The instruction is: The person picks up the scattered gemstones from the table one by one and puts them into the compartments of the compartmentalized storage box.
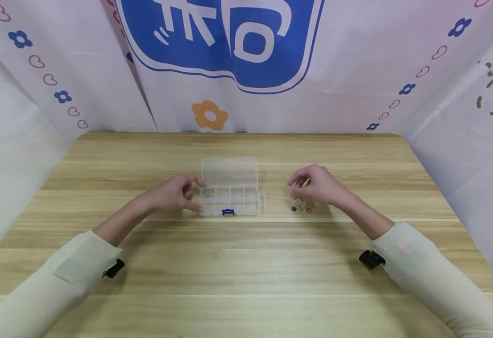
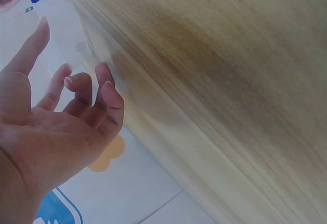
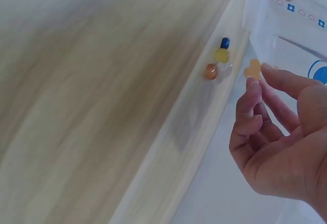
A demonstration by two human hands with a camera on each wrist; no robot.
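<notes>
Left grip point(image 1: 172, 193) clamped on the clear box point(image 1: 236, 195); right grip point(image 1: 316, 184), fingertips nearly together by beads point(image 1: 299, 202), hold unclear. Seemingly picking; next likely calls for carrying one boxward.

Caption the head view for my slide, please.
Left hand on an open clear compartment box, right hand by small beads, wooden table below.

The box point(image 1: 243, 186) is clear, its latch point(image 1: 227, 212) blue, the beads point(image 3: 222, 56) blue, yellow, orange and clear.
</notes>
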